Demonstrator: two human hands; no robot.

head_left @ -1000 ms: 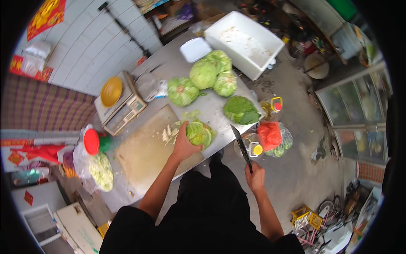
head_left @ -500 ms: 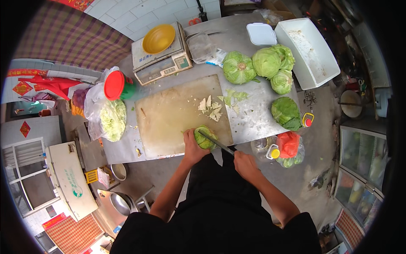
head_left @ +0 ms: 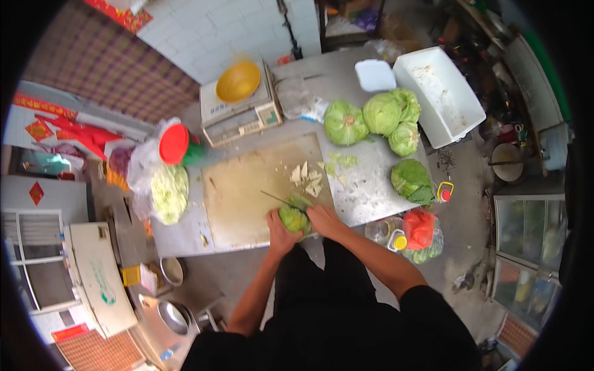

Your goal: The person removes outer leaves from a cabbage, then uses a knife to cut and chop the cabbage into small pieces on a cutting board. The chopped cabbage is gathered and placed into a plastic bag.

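My left hand (head_left: pixel 281 235) is closed around the left side of a green cabbage (head_left: pixel 293 218) at the near edge of the cutting board (head_left: pixel 241 185). In my right hand (head_left: pixel 324 221) is a knife (head_left: pixel 277 198), its thin dark blade lying across the far part of the cabbage and pointing to the far left. The right hand covers the handle. Whether the blade is inside the cabbage I cannot tell; that area is blurred. Pale cut cabbage chunks (head_left: pixel 307 179) lie beyond it on the board, with green leaf scraps (head_left: pixel 341 161) at the board's right edge.
Several whole cabbages (head_left: pixel 346 122) stand at the right of the metal table, before a white bin (head_left: pixel 442 93). A scale (head_left: pixel 241 120) bearing a yellow bowl (head_left: pixel 239 81) is at the back. At left are a red-lidded tub (head_left: pixel 174 144) and bagged shredded cabbage (head_left: pixel 169 193).
My right hand has moved forward and left with the knife, from near my body to beside the cabbage. The blade now reaches over the board. The whole view has shifted slightly.
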